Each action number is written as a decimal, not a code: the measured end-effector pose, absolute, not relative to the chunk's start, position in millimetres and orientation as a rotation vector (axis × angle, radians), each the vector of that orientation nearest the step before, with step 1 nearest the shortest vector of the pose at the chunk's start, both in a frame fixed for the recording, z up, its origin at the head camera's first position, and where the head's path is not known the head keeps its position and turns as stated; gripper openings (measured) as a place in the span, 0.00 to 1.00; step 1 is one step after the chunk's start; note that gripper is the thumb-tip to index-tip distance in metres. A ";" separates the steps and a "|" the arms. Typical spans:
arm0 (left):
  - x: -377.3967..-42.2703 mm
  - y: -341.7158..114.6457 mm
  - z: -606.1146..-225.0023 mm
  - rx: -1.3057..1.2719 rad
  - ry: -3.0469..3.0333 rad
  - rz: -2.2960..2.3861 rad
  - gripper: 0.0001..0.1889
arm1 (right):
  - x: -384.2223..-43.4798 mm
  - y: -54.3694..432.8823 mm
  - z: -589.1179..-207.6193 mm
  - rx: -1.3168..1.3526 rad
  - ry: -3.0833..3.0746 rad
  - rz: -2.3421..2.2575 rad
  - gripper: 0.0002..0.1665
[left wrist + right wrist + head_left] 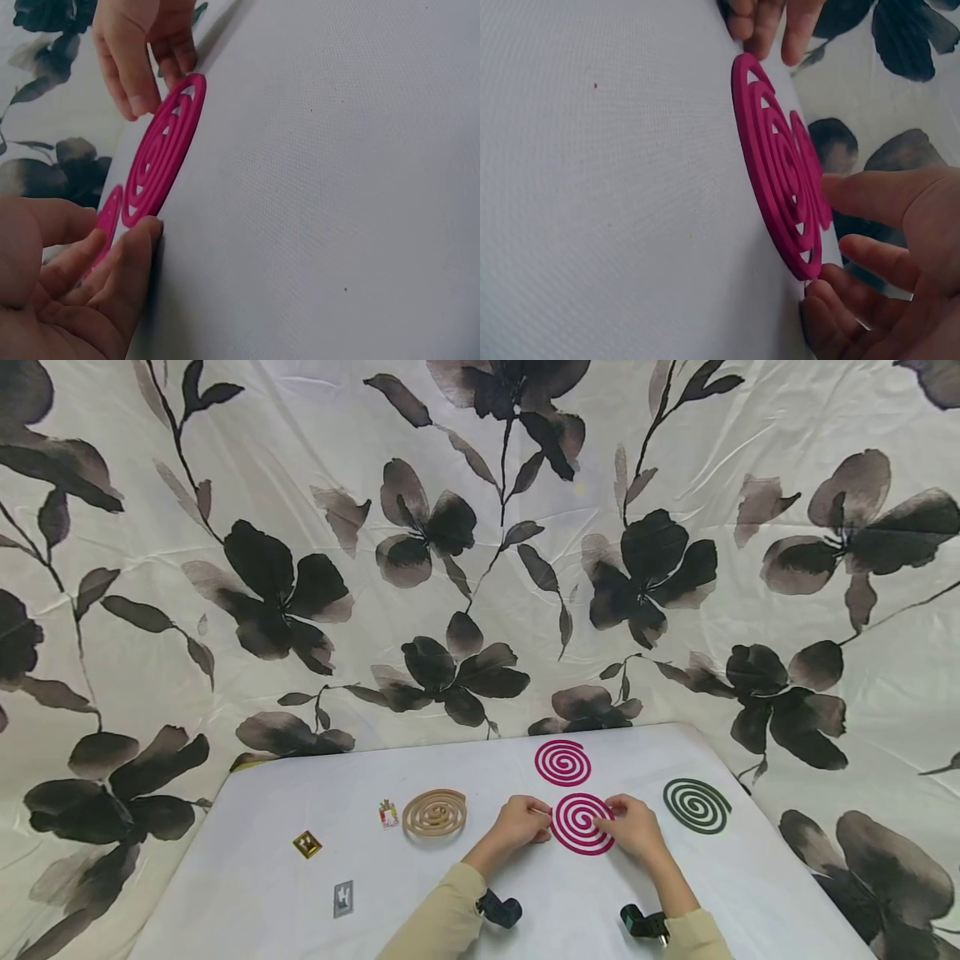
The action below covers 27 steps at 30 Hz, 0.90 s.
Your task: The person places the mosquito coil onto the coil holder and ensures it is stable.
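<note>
A pink mosquito coil [582, 853] lies on the white table between both hands. My left hand [517, 822] is at its left edge, fingertips right at the rim with the fingers loosely bent. At the opposite edge is my right hand [633, 831], its thumb reaching over the coil's face in the head view and its other fingertips at the rim. In the right wrist view, a wide gap separates the right thumb [847, 191] from the fingers beside the coil. Just behind lies a second pink coil [562, 782].
A green coil [697, 832] lies to the right and a tan coil [435, 833] to the left. Farther left are a small red-and-white packet [388, 815], a gold square piece [307, 844] and a grey metal plate [342, 899] on the table [247, 827]. Floral cloth [480, 593] hangs behind.
</note>
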<state>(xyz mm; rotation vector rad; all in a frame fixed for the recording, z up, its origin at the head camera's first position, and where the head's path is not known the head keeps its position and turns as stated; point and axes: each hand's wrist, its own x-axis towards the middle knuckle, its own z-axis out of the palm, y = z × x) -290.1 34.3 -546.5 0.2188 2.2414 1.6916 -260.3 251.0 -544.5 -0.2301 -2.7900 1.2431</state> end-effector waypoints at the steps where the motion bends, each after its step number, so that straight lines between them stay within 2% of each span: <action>1: -290.3 34.2 -546.5 0.211 2.255 1.693 0.07 | -260.1 250.9 -544.7 -0.232 -2.791 1.240 0.25; 15: -285.4 41.0 -556.6 0.078 2.208 1.828 0.07 | -254.4 241.8 -557.3 -0.438 -2.473 1.488 0.23; 27: -283.8 32.9 -554.2 0.058 2.149 1.899 0.09 | -256.6 229.6 -550.1 -0.545 -2.052 2.153 0.29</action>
